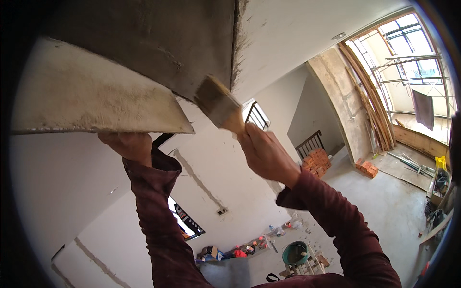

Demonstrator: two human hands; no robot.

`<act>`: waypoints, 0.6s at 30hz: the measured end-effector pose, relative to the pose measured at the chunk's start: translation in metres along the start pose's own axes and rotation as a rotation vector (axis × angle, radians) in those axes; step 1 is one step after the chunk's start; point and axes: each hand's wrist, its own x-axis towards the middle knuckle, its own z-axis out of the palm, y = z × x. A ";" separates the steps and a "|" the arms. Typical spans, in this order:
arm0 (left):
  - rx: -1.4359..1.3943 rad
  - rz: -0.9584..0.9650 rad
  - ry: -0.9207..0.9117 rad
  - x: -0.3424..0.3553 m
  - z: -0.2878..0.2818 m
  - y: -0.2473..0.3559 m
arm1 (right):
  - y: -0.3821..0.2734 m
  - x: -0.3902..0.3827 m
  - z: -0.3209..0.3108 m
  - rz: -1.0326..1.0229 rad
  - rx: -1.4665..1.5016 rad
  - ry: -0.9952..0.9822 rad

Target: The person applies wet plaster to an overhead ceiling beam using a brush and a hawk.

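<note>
My right hand (266,156) is closed round the wooden handle of a wide flat paintbrush (217,103), raised in front of me. Its bristles are slightly blurred and overlap the corner of a dark grey, damp-looking plaster patch (158,43) overhead; whether they touch cannot be told. My left hand (129,145) is raised too, gripping the near edge of a large beige, stained flat board (96,93) below the patch; part of its fingers is hidden. Both arms wear dark maroon sleeves.
Below stands a green bucket (294,245) beside a slatted wooden platform (314,266). Bottles and cans (249,248) line the wall. Farther right are brick stacks (317,163), tall leaning planks (372,105), scaffolding poles (408,61) by a window, and loose pipes (412,164) on the floor.
</note>
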 end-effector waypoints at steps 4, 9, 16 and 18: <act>-0.059 0.004 -0.058 0.001 -0.005 -0.005 | -0.043 -0.001 -0.038 0.526 0.571 -0.384; -0.203 -0.133 -0.045 0.003 -0.001 0.009 | -0.069 0.034 -0.038 0.662 0.874 -0.372; -0.370 -0.139 -0.095 0.004 0.009 0.011 | -0.137 0.069 -0.064 0.560 1.065 -0.459; -0.383 -0.118 -0.105 0.007 -0.001 0.008 | -0.159 0.049 -0.074 0.497 1.130 -0.496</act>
